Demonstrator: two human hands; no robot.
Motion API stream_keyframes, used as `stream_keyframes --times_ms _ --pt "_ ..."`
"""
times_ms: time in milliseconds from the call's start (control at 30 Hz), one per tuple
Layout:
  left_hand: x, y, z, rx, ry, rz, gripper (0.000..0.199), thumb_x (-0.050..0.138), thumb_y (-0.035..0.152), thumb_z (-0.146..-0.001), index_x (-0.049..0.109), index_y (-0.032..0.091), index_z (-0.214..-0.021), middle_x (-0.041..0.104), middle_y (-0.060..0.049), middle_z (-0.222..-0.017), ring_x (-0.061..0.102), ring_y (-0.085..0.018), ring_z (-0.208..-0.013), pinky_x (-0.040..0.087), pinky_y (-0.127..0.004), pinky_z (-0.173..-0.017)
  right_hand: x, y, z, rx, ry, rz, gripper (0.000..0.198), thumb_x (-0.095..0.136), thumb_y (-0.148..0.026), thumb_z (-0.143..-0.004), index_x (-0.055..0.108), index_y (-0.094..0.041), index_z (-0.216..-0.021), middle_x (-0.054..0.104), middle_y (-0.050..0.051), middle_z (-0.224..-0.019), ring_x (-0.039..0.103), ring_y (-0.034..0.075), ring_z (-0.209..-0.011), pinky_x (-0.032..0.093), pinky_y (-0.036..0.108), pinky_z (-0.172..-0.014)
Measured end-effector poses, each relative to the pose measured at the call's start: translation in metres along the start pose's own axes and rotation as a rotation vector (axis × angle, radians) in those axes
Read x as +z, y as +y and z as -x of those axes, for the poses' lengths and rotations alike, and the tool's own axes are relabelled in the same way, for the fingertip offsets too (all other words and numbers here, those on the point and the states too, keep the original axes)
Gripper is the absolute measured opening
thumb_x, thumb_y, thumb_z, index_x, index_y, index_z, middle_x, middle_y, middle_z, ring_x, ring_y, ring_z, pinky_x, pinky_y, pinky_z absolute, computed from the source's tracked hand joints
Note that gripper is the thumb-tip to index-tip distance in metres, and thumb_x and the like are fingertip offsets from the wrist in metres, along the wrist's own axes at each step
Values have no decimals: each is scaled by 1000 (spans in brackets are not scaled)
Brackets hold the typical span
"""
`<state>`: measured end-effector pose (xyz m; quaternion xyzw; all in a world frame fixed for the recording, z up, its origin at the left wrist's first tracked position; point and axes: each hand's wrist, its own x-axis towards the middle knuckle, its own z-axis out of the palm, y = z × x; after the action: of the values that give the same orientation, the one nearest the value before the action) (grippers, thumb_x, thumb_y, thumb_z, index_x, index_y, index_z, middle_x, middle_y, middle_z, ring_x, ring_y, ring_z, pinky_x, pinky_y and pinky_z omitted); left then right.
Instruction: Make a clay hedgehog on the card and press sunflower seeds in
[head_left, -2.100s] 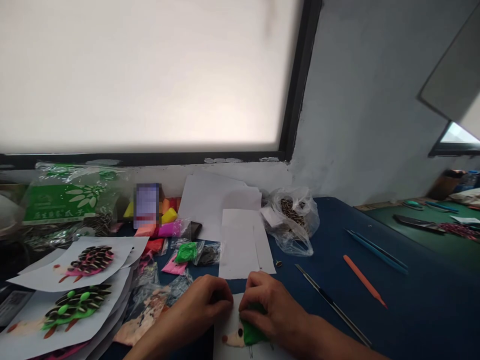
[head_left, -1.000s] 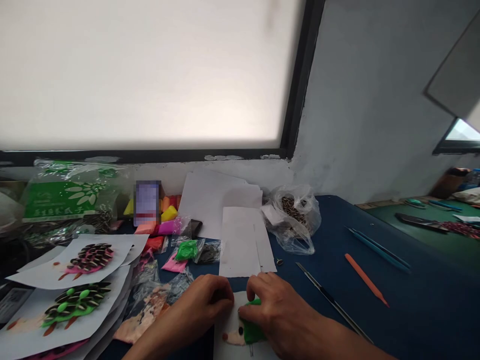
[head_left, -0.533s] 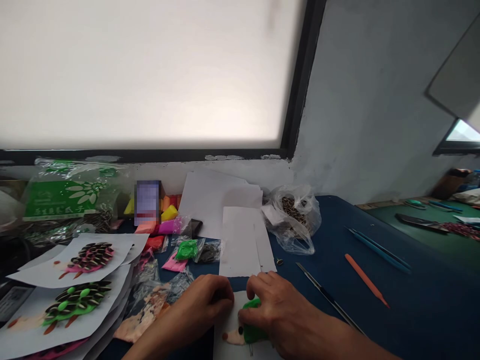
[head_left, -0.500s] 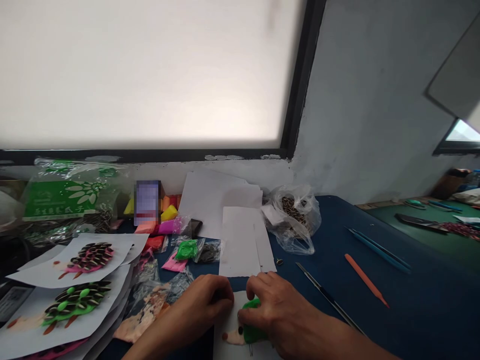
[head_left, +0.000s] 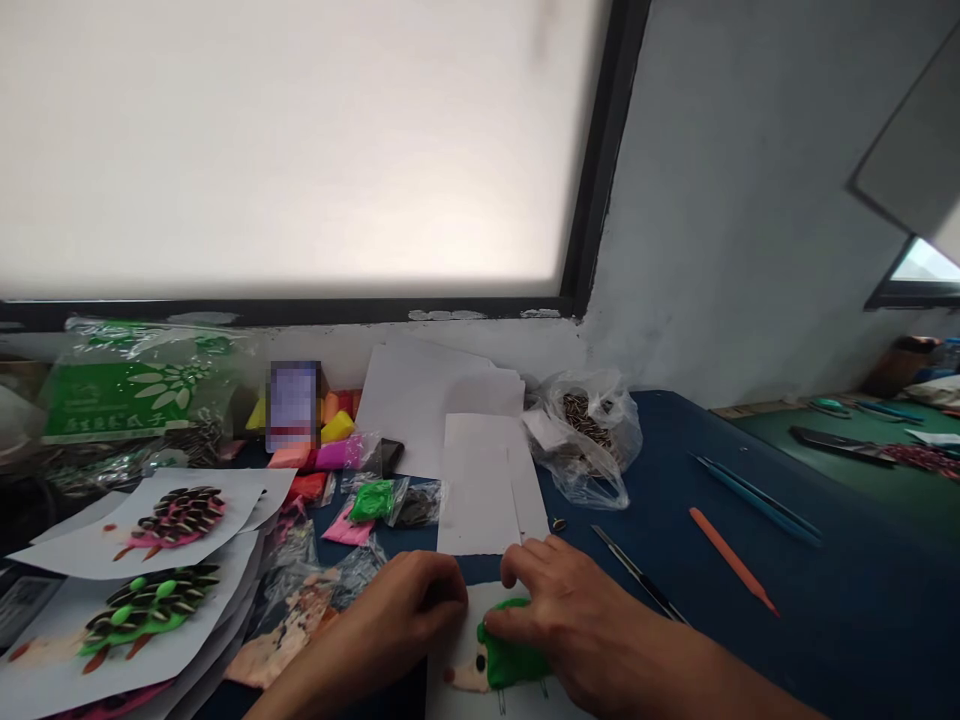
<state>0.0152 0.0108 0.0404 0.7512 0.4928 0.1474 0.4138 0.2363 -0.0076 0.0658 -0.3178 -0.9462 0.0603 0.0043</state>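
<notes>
White sheet (head_left: pixel 450 706) lies on blue counter (head_left: pixel 660 470); green clay body (head_left: pixel 517 662), abutting peach clay head (head_left: pixel 469 678), sits on it. Right hand (head_left: pixel 576 622): thumb on the green clay, index raised apart from thumb. Left hand (head_left: pixel 420 600): fingers curled at sheet's left edge; cannot tell whether gripping. Orange pen-like tool (head_left: pixel 733 561) well to the right.

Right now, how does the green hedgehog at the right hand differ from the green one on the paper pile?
The pile hedgehog carries dark seeds and green dots; the smooth hedgehog shows plain green. The pile hedgehog has brown legs; the smooth hedgehog shows only drawn leg lines. Both have pale snouts.
</notes>
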Motion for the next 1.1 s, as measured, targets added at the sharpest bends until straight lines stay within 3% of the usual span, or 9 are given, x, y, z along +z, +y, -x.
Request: stream_keyframes --times_ms 233,800,1100 --pt "1 -1 1 -43 -24 39 20 53 14 -65 67 17 -79 58 3 -67 53 -14 -62 36 -21 -52 1 -1 -1 24 -27 11 28 53 -6 -85 67 -22 -103 56 9 -101 51 24 -91 37 35 -80" --pt "0 0 -1 -41 -13 24 23 53 13 -66 70 16 -81 64 1 -71 57 -15 -66 39 -21 -55 -1 -3 -1 6 10 -17 27 56 -5 -81 67 -21 -98 57 10 -107 52 24 -94 37 34 -79" --pt "2 -5 -1 -35 -21 41 22 53 14 -66 70 16 -80 64 1 -70 56 -15 -65 39 -21 -55 -4 -5 1 -27 -14 -25 22 57 -2 -79 64 -21 -90 55 6 -98 50 20 -84 35 32 -74"
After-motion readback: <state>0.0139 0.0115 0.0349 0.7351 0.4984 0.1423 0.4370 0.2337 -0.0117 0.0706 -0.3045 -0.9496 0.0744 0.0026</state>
